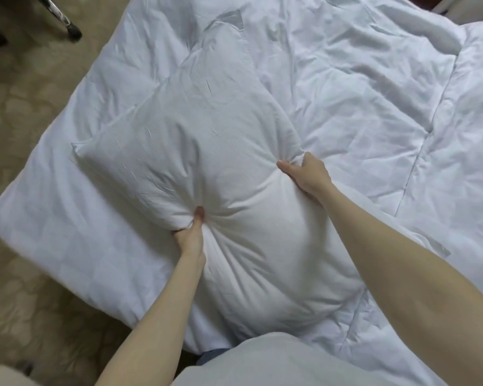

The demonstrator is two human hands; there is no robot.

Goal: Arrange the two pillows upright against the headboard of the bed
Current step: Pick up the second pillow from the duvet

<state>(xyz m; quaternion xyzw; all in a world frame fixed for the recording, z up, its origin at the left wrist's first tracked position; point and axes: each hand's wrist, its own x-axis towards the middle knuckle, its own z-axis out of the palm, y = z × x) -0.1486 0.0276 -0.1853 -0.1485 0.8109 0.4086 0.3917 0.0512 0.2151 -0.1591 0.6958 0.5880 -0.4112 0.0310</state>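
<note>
A large white pillow [215, 151] lies over the white duvet [360, 87] on the bed, stretching from near my body toward the far side. My left hand [191, 232] pinches its left edge, thumb on top and fingers under. My right hand [308, 172] clutches a fold at its right edge. The pillow bulges between the two grips. A second pillow shows as a white mass [262, 358] at the bottom, close against my body. The headboard is out of view.
The bed's corner [0, 210] juts left over patterned beige carpet [25, 107]. Chrome chair legs with black feet [73, 30] stand on the floor at the top left. A pale object [0, 376] sits at the bottom left.
</note>
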